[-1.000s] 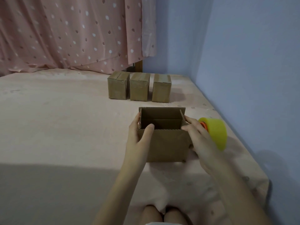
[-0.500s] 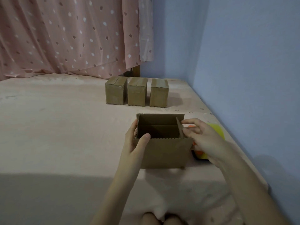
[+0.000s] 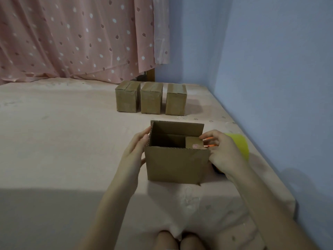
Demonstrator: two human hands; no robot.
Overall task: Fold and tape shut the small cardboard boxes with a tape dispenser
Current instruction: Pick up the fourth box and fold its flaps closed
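- Since a moment ago, the box's (image 3: 177,165) right flap (image 3: 193,142) has folded inward under the right hand (image 3: 220,154), which pinches it.
- Left hand (image 3: 134,152) rests flat against the box's left side; its flap likely goes next.

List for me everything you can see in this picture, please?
open cardboard box: one, brown, near middle of the bed, right side flap folded inward
closed cardboard boxes: three, brown, in a row farther back
tape dispenser: one, yellow with orange parts, right of the open box, mostly behind the right hand
bed sheet: one, pale pink, under everything
curtain: one, pink with light and dark spots, at the back
wall: blue, along the right and the back corner
left hand: one, against the open box's left side
right hand: one, thumb on the folded right flap
knees: two, bottom edge
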